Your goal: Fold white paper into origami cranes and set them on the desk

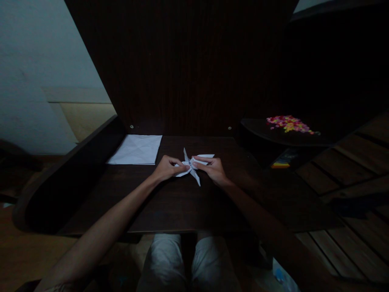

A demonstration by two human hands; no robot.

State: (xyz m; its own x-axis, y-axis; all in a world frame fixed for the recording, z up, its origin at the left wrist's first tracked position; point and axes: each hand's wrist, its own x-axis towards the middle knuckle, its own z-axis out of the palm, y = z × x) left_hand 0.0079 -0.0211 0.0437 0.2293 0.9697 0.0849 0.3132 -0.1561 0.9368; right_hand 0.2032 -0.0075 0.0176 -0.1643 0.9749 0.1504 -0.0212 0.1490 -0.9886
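A white folded paper with several pointed arms, like a star or pinwheel, is held just above the dark wooden desk. My left hand pinches its left side, thumb near the centre. From the right, my right hand grips the opposite side, its thumb and fingers also close to the middle. One narrow point sticks up away from me and another slants down toward me. The fingers partly cover the folds at the centre.
A stack of creased white paper sheets lies at the desk's back left. On a raised curved shelf at right sits a pile of small pink, red and yellow pieces. A tall dark panel closes off the back; a side board borders the left.
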